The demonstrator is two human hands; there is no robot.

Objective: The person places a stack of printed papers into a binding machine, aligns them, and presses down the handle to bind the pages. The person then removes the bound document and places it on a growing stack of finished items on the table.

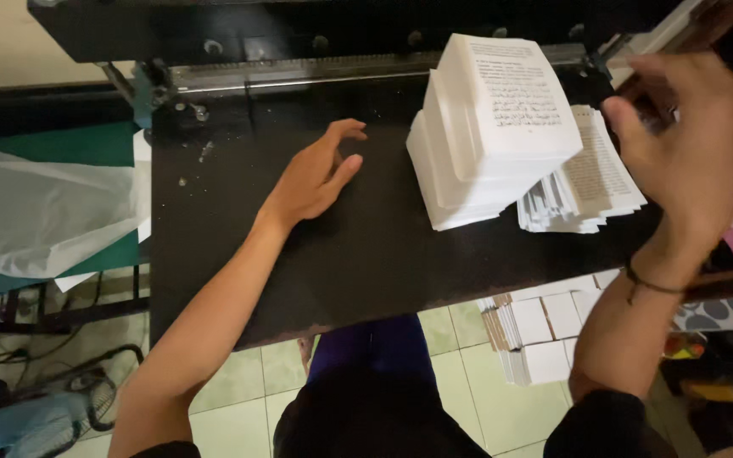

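My left hand (316,174) rests flat on the black bed (341,254) of a paper cutter, fingers apart, holding nothing. A tall stack of white printed booklets (489,127) stands to its right near the cutter's blade bar (299,72). A lower, fanned pile of printed sheets (591,182) lies just right of the stack. My right hand (693,140) hovers raised at the right side of that pile, fingers spread, empty.
Below the bed's right edge are more white booklet stacks (545,335) on the tiled floor (239,399). A crumpled white sheet (44,212) lies over a green surface at left. Cables and a fan sit at bottom left.
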